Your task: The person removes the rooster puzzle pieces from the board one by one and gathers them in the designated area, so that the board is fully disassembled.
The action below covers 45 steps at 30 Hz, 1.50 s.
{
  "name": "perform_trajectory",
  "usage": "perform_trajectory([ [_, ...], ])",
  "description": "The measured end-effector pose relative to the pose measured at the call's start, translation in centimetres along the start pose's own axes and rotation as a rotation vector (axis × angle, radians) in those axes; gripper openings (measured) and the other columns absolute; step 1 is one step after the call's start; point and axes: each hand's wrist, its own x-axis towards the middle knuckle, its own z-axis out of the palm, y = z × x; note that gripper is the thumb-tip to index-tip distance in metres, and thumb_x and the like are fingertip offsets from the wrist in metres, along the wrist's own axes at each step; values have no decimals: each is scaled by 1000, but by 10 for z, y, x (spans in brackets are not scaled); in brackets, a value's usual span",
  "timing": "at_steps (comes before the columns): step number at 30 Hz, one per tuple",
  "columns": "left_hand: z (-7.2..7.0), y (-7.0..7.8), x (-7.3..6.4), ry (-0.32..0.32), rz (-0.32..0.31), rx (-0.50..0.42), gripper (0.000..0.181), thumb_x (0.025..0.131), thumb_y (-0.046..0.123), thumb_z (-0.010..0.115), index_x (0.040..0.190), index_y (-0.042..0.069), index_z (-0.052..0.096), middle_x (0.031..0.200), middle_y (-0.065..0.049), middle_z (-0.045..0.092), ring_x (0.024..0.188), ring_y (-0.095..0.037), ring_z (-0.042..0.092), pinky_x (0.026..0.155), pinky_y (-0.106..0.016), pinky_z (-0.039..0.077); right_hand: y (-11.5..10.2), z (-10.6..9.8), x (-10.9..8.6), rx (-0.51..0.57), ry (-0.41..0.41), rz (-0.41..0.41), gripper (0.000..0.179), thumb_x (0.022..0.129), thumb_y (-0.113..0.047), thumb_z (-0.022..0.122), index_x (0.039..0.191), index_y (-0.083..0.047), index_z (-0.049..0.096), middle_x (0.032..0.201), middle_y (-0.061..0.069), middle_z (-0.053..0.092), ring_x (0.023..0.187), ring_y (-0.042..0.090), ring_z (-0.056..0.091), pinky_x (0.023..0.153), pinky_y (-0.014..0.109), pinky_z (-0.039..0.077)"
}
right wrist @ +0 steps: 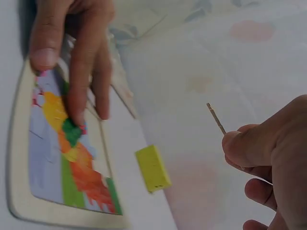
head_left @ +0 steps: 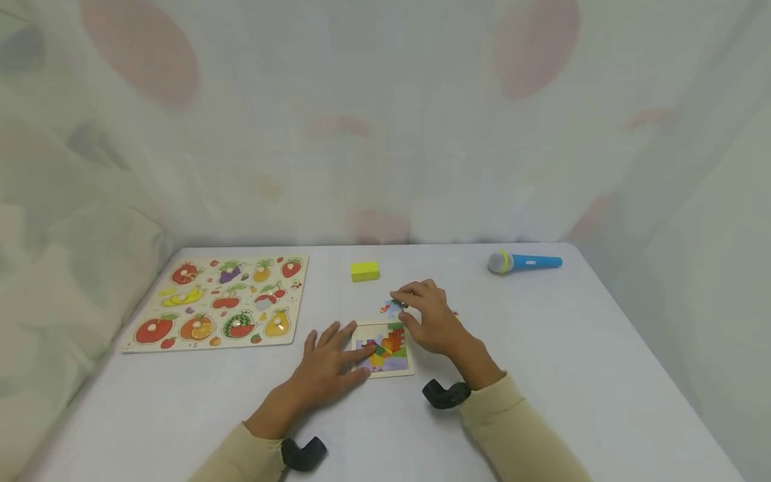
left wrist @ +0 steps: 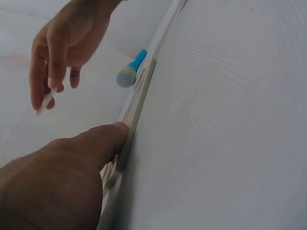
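Note:
A small jigsaw puzzle in a pale wooden frame (head_left: 393, 375) lies on the white table, its colourful picture partly filled in. My left hand (head_left: 328, 365) rests on the puzzle's left side with its fingers extended, the index fingertip touching the picture. My right hand (head_left: 430, 318) is above the frame's far right corner and pinches a thin puzzle piece (right wrist: 216, 119) between thumb and fingers, edge-on in the right wrist view. From the head, this piece shows light blue and green. Something colourful (head_left: 456, 316) peeks out beyond the right hand, mostly hidden.
A fruit peg puzzle board (head_left: 207, 338) lies at the left of the table. Behind the frame sits a yellow block (head_left: 365, 272). A blue toy microphone (head_left: 536, 262) lies at the back right. Patterned white cloth (head_left: 446, 167) hangs behind the table.

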Motion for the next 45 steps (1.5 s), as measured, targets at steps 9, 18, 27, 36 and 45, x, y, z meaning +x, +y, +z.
perform_trajectory([
  [9,-3,-2,-4,-25,-13,-20,47,90,60,53,134,41,57,155,-4,30,142,-37,17,105,-66,6,2,-36,-9,23,96,-24,38,85,-3,71,123,-6,66,116,3,62,106,21,46,86,47,35],
  [18,-2,0,-2,-12,18,-25,47,92,59,50,134,39,58,155,-6,30,141,-38,19,104,-67,7,20,-68,-27,-1,221,-77,42,79,6,74,121,-1,66,115,9,63,105,29,47,83,48,35],
  [27,-4,2,0,-25,13,-15,47,93,58,51,135,39,57,155,-6,29,141,-37,18,104,-67,7,43,-86,-48,-57,280,-3,43,76,11,73,118,1,67,113,13,63,110,34,47,82,50,35],
  [36,-4,2,-2,-30,4,-17,46,93,58,51,134,38,58,155,-6,29,141,-38,19,104,-67,8,74,-83,-67,-105,271,80,43,75,12,73,117,2,66,116,16,63,106,35,48,79,50,36],
  [45,-4,2,-1,-37,-17,-14,47,92,59,51,134,39,58,156,-4,29,142,-35,17,105,-65,6,99,-71,-82,-100,214,202,41,78,11,71,118,3,65,115,18,64,105,38,49,81,53,37],
])
